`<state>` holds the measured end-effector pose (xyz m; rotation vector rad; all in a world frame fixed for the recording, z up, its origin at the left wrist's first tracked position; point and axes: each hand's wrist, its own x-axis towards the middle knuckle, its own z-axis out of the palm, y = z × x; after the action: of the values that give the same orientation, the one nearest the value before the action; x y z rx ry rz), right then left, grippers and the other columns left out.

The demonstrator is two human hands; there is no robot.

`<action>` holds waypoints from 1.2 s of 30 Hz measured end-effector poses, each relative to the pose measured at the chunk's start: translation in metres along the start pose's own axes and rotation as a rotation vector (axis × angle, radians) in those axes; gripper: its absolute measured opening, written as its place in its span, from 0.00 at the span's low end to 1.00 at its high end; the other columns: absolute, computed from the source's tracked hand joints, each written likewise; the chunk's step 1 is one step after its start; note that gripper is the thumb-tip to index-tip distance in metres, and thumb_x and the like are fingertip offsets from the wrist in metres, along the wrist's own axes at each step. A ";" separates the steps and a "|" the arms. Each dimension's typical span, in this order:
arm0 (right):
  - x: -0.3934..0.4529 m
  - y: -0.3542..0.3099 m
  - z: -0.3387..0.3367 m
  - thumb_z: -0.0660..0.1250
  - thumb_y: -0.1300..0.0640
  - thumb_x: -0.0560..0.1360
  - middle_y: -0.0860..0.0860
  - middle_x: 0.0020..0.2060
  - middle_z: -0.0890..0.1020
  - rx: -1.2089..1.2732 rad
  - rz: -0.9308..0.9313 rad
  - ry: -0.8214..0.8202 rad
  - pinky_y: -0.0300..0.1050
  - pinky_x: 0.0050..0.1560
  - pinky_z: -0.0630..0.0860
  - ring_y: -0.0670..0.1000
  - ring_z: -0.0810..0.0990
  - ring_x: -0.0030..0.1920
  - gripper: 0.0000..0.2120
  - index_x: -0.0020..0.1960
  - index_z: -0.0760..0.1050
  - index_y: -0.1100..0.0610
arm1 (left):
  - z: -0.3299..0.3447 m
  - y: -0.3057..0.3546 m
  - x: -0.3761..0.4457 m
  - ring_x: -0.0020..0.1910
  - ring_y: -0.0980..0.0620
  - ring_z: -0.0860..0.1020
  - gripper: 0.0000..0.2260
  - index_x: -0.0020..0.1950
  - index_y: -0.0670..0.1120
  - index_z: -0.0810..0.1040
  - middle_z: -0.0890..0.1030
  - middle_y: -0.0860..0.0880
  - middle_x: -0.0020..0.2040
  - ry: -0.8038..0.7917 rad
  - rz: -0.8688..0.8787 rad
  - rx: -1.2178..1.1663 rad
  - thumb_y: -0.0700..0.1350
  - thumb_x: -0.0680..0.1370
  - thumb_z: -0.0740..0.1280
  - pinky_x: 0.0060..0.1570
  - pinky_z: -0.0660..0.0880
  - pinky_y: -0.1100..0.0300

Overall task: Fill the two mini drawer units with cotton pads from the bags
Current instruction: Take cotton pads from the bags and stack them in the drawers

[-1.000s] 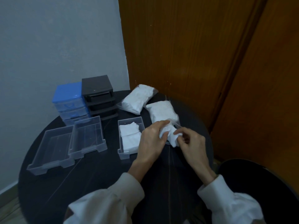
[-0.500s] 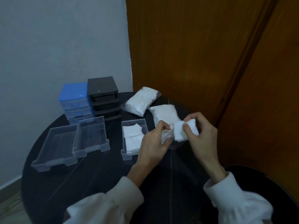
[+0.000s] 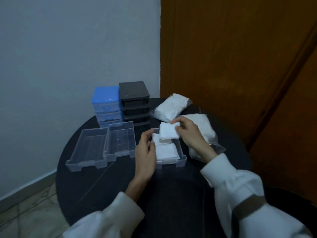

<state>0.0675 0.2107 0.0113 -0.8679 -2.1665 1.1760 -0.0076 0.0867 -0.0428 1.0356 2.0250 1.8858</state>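
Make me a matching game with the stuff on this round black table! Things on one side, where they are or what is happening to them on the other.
Things:
1. blue plastic mini drawer unit
2. stack of white cotton pads
3. two empty clear plastic drawers
4. far clear bag of cotton pads

Places or states:
A. lying by the brown wooden door
B. pinched in the right hand
C. standing left of the dark grey drawer unit
D. lying side by side, nothing inside

Pairs: 1-C, 2-B, 3-D, 4-A
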 end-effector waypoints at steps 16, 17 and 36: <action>0.018 0.013 0.037 0.56 0.65 0.79 0.51 0.50 0.76 -0.139 0.005 -0.065 0.28 0.35 0.65 0.43 0.72 0.42 0.10 0.50 0.74 0.53 | 0.006 -0.018 0.003 0.56 0.73 0.72 0.21 0.69 0.50 0.65 0.72 0.63 0.58 -0.050 -0.136 -0.194 0.32 0.80 0.53 0.53 0.68 0.78; 0.017 0.013 0.038 0.56 0.64 0.79 0.51 0.50 0.76 -0.176 -0.003 -0.072 0.29 0.35 0.65 0.43 0.72 0.42 0.10 0.50 0.73 0.53 | 0.006 -0.018 0.003 0.55 0.73 0.72 0.20 0.70 0.50 0.65 0.72 0.63 0.58 -0.050 -0.136 -0.196 0.32 0.80 0.53 0.53 0.68 0.78; -0.029 0.014 0.038 0.50 0.52 0.82 0.49 0.76 0.53 -0.687 -0.349 -0.349 0.42 0.71 0.53 0.48 0.53 0.75 0.24 0.76 0.52 0.54 | 0.005 -0.020 0.002 0.65 0.61 0.69 0.21 0.73 0.46 0.62 0.70 0.51 0.68 -0.051 -0.139 -0.152 0.33 0.81 0.54 0.67 0.64 0.65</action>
<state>0.0643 0.1757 -0.0234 -0.5120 -2.9290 0.4195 -0.0131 0.0930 -0.0616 0.8716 1.8422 1.8877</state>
